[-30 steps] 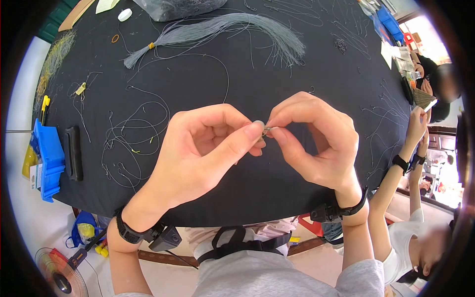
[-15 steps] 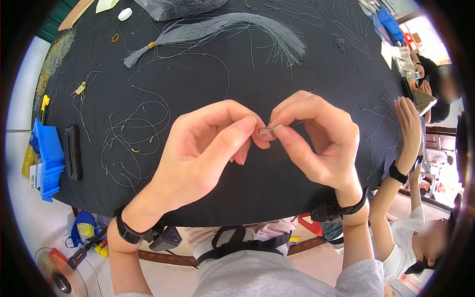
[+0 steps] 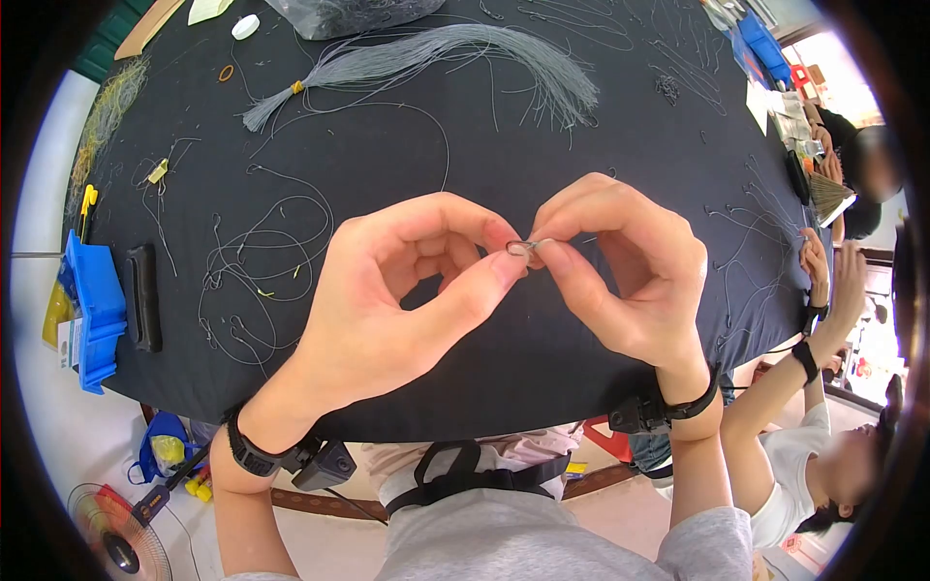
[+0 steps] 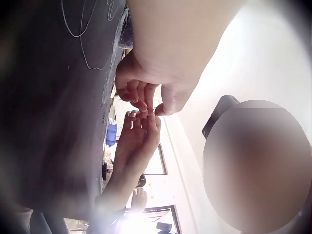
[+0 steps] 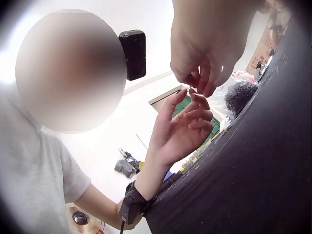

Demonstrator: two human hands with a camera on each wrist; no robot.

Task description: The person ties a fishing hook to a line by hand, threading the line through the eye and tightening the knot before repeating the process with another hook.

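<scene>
In the head view a small metal fish hook (image 3: 520, 248) is held above the black-covered table. My right hand (image 3: 630, 266) pinches it between thumb and index finger at one end. From the other side my left hand (image 3: 407, 276) has its thumb and index fingertips pinching the curved end. The left hand's other fingers curl loosely behind. Both wrist views show the fingertips meeting: the left hand (image 4: 165, 58) from above with the right hand (image 4: 134, 151) below it, and the right hand (image 5: 207, 58) over the left hand (image 5: 180, 126). Fingers largely hide the hook there.
A tied bundle of grey fishing line (image 3: 436, 58) lies at the back of the table (image 3: 387, 407). Looped lines with hooks (image 3: 262, 252) lie left, more hooked lines (image 3: 756, 213) right. A blue bin (image 3: 95, 315) and black case (image 3: 143, 298) sit at the left edge. Another person's arm (image 3: 775, 387) reaches in at right.
The left thumb and index finger came off the hook half a second ago, showing its bend, and now pinch it again. The right hand keeps its hold. The other person's arms moved.
</scene>
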